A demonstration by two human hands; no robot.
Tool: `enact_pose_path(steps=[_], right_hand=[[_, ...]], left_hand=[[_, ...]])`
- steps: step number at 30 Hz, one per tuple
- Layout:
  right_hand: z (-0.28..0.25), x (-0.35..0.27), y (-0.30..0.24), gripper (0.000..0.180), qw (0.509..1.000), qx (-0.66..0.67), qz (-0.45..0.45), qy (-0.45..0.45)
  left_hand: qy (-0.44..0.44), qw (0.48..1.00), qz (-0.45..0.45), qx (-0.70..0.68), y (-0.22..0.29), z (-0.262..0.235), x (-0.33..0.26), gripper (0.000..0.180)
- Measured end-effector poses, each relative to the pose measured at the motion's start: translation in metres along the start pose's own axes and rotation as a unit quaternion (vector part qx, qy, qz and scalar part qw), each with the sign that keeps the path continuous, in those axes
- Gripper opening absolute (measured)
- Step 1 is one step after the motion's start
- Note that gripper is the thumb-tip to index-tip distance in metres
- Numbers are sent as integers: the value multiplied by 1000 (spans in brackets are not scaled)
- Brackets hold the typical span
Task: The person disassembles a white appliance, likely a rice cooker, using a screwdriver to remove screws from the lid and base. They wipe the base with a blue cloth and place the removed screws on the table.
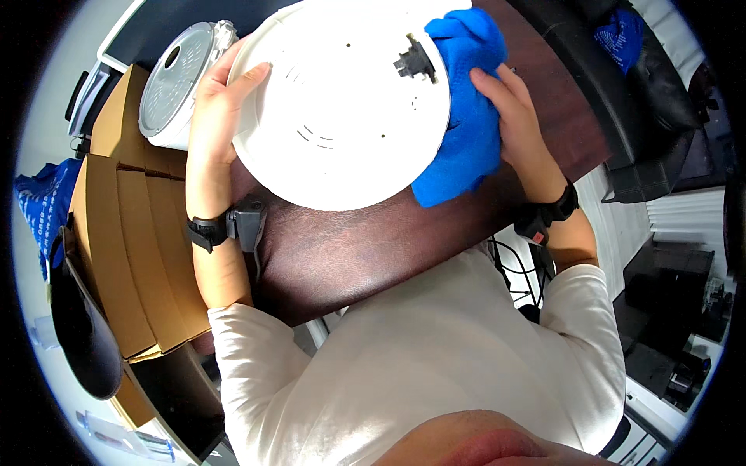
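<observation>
A large round white disc (342,101) with small holes and a dark hub near its upper right is held tilted above a dark brown table (342,248). My left hand (225,93) grips the disc's left rim. My right hand (509,101) presses a bright blue cloth (466,116) against the disc's right edge, the cloth draping down over the rim. Both wrists carry black straps.
A round white and grey appliance part (179,78) stands at the back left behind my left hand. Flat brown cardboard boxes (132,233) lie along the left. A black bag (81,326) sits at the lower left. Dark furniture fills the right side.
</observation>
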State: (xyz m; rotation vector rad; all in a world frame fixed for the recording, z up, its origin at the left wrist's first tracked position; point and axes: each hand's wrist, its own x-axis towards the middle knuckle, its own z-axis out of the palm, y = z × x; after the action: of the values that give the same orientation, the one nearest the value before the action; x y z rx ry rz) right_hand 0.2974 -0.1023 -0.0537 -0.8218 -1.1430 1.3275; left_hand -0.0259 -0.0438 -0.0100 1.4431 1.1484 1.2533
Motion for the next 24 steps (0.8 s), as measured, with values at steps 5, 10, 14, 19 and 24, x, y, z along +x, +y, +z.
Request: enact_pose_path(steps=[5,10,14,19,24], right_hand=[[-1,-1,-3,22,990,-116,-43,-65],[-20,-5,6,22,982,-140,12,-124],[-33,-10,7,23,979,-146,35,-140],[-32,-7,-2,38,997,-64,30,-33],[-20,1,-17,40,969,-213,-122,-5]], left_hand=[[-1,1000,-8,-8,-3,2,2,41],[21,999,15,23,3,-6,-1,39],[78,995,48,-34,6,-20,6,38],[-4,995,28,96,17,-23,1,38],[-83,993,2,85,6,5,-8,37]])
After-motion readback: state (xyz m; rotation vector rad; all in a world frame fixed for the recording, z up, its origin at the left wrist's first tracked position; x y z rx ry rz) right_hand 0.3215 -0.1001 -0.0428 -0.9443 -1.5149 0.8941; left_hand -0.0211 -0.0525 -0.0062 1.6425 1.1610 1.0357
